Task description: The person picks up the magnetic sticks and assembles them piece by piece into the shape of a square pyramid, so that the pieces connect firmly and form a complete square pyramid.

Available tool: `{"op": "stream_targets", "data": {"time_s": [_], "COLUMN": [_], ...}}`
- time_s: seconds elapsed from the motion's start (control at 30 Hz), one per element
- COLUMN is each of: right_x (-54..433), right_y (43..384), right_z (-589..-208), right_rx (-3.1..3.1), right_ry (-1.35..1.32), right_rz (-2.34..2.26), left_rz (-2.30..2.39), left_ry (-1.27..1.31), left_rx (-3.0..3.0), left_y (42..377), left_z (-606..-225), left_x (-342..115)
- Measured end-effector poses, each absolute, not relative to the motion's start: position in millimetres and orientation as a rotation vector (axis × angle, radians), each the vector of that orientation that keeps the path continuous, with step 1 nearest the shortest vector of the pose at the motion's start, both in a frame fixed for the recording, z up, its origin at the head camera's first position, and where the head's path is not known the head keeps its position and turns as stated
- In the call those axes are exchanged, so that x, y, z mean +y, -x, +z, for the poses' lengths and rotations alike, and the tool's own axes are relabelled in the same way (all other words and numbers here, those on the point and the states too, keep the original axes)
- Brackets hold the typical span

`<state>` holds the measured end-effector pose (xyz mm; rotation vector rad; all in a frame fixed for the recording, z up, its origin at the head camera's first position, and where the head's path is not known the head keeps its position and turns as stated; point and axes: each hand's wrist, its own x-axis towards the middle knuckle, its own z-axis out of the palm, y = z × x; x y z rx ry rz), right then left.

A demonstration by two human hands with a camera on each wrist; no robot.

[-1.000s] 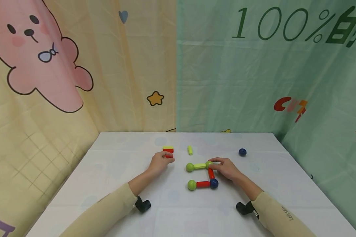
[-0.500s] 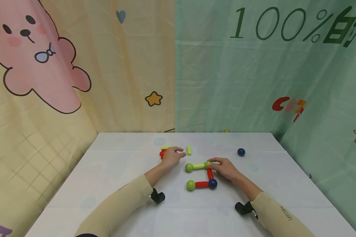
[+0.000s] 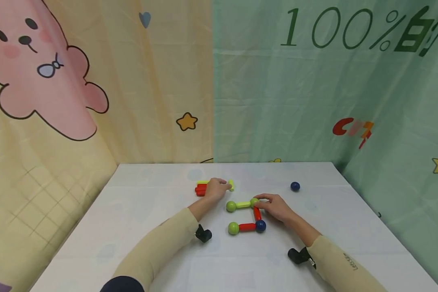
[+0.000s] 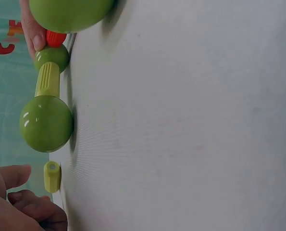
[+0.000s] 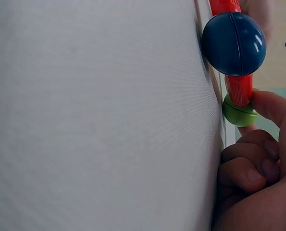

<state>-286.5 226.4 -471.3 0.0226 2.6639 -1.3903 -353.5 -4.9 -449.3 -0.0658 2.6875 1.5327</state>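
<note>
My right hand [image 3: 275, 207] pinches a green ball [image 3: 254, 202] between thumb and forefinger, the other fingers curled in the right wrist view. This ball is a corner of a three-sided frame: a yellow-green rod [image 3: 243, 205] leads left to a second green ball [image 3: 231, 206], and a red rod [image 3: 257, 213] runs to a blue ball [image 3: 260, 226]. From there another red rod [image 3: 247, 227] reaches a third green ball [image 3: 233, 228]. My left hand [image 3: 216, 190] is at a loose yellow-green rod [image 4: 52, 177], thumb and fingers apart in the left wrist view.
Behind my left hand lie red rods [image 3: 200, 190] beside a yellow-green rod [image 3: 203, 182]. A loose blue ball [image 3: 295, 186] sits at the back right of the white table [image 3: 241, 263]. Printed curtains [image 3: 160, 81] stand along the back and sides.
My left hand has moved right from the red rods to the loose yellow-green rod. My right hand stays on the green ball, and the frame keeps its shape.
</note>
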Motion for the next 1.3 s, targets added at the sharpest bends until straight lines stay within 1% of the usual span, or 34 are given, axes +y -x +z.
{"op": "stream_targets", "data": {"time_s": [0.23, 0.53, 0.87, 1.3], "right_x": [228, 227, 227, 228], "right_y": [287, 288, 288, 288], "right_z": [-472, -474, -473, -474], "right_rx": [2.672, 2.675, 2.672, 2.67], "right_ry": [-0.016, -0.016, -0.032, -0.023], "right_rz": [-1.383, -1.384, -1.396, -1.403], "left_rz": [1.509, 1.391, 1.323, 1.284], "left_ry": [0.132, 0.156, 0.198, 0.146], "left_rx": [2.705, 2.781, 2.813, 2.824], "left_y": [358, 365, 364, 362], "left_z": [-454, -459, -455, -455], "left_x": [3, 10, 15, 14]}}
